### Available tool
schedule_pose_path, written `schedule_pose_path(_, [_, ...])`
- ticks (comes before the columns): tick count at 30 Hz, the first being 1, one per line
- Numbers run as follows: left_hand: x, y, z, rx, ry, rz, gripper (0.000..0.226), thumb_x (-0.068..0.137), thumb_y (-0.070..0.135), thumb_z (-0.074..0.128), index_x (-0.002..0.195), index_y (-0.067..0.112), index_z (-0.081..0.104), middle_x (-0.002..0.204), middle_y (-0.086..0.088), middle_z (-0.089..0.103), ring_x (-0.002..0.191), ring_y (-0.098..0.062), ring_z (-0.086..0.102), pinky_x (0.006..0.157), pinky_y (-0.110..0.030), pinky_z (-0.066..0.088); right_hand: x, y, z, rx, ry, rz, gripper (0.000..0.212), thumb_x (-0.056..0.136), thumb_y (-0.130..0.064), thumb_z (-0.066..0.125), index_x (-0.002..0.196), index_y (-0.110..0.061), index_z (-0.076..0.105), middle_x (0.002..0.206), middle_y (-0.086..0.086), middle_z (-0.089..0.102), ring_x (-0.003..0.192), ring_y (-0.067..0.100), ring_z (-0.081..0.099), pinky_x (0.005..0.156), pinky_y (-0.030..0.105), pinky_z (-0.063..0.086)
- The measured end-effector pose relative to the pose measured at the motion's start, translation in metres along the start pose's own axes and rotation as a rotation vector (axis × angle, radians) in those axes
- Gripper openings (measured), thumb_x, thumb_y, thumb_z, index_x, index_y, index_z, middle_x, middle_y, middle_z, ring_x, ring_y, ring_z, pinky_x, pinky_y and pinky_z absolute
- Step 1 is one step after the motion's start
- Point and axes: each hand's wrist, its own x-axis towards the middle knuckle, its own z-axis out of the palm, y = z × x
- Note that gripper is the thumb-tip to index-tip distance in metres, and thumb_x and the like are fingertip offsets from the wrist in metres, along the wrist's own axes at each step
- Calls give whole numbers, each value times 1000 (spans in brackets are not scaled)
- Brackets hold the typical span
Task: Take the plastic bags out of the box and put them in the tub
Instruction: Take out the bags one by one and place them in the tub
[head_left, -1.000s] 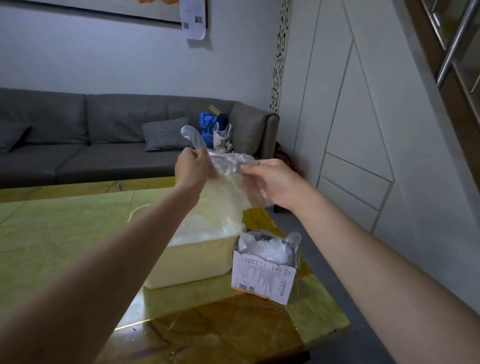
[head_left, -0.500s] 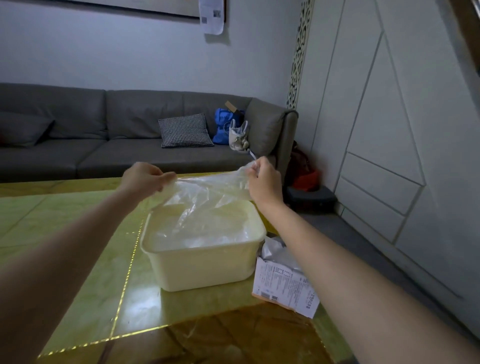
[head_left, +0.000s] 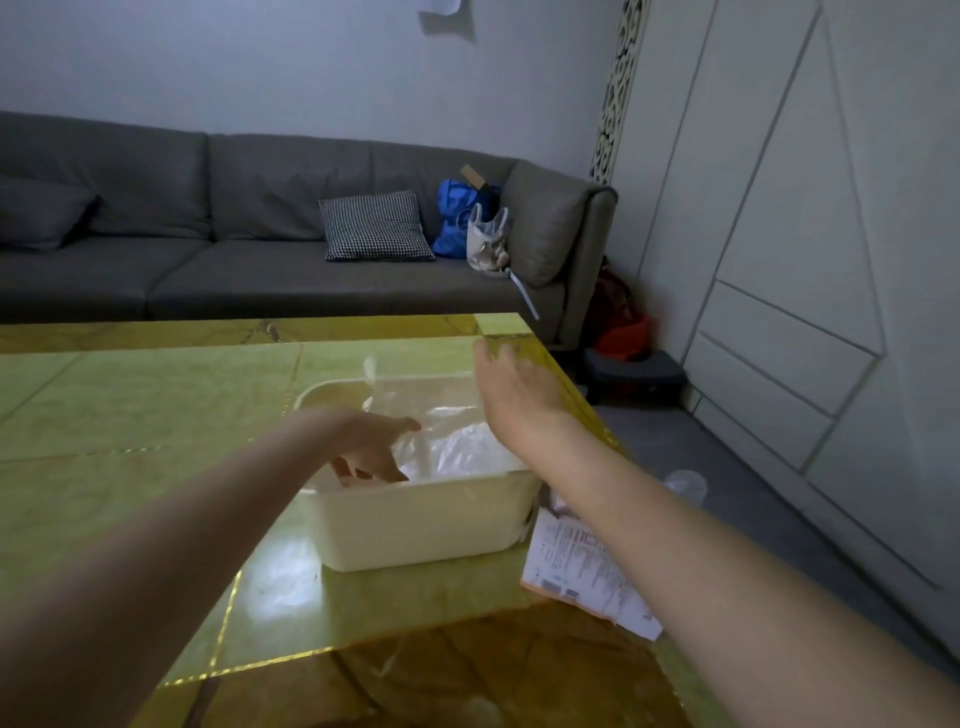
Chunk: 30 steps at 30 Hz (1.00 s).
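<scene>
Clear plastic bags (head_left: 457, 441) lie in the tub (head_left: 426, 525) beneath our open, empty left hand (head_left: 371, 447); our right hand (head_left: 511, 389), loose and empty, is nearer the box (head_left: 582, 571).

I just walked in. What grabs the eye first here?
Two bare arms reach over a shiny green table. The left hand dips into a cream tub of clear plastic bags; the right hand hovers open above it. A printed box sits right of the tub.
</scene>
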Motion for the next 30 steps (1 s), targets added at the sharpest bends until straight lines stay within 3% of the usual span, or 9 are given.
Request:
schedule_pose_path(3, [5,8,0,4,-9,-3,85,90,27,59,148,32,-3,85,1,55,60,-6,49,51,-16,45,8,-6,-9,60,-8,-205,56,85,5,53,135,-12,35,127,13,43,110,31,48,70,32,40])
schedule_pose_path(6, [12,9,4,17,-9,-38,90,91,25,57,147,34,-12,101,-6,61,64,-8,53,55,-18,46,12,-11,8,133,-486,-252,59,90,-16,60,142,-16,33,135,7,44,100,24,52,65,26,46])
schedule_pose_path(10, [14,2,5,-39,-45,-93,91,92,18,56,147,27,-15,121,-15,58,100,-22,64,74,-27,55,20,-9,41,-83,-777,-168,61,97,-16,45,151,-19,17,154,11,23,128,30,41,99,37,41])
schedule_pose_path(13, [7,-8,2,-12,-41,-139,71,93,22,55,149,15,13,118,-12,60,98,-21,65,69,-23,54,21,-10,43,-67,-760,-138,56,97,-14,45,149,-14,25,150,11,32,127,30,43,98,38,41])
schedule_pose_path(16, [-3,-10,-5,-52,-5,-138,52,91,21,58,137,5,39,90,-5,62,78,-16,64,70,-25,56,14,-6,22,45,-709,-135,65,93,-15,56,149,-14,23,149,10,30,122,29,47,96,38,47])
schedule_pose_path(20, [-21,7,-18,-39,370,50,37,91,12,56,127,10,51,72,2,60,60,-8,57,57,-18,50,1,16,-19,296,-464,-101,38,93,-19,57,129,-7,51,121,13,57,87,24,61,72,32,52])
schedule_pose_path(22, [-31,27,-19,-41,490,188,29,91,12,56,120,13,58,83,0,65,70,-10,60,67,-22,52,-9,31,-35,354,-386,-65,22,96,-14,50,109,-2,62,100,14,67,80,24,66,65,29,53])
schedule_pose_path(25, [-47,69,-11,-33,423,389,34,86,20,64,119,19,59,102,0,64,86,-14,58,79,-24,48,-26,57,-50,387,-420,21,23,95,-2,42,82,-1,61,78,14,67,70,25,65,63,30,55])
schedule_pose_path(30, [-52,117,17,117,302,554,42,81,25,70,121,22,59,102,5,57,85,-9,49,63,-6,33,-56,88,-46,545,-606,134,28,92,9,34,98,7,61,87,24,67,61,22,64,57,25,54])
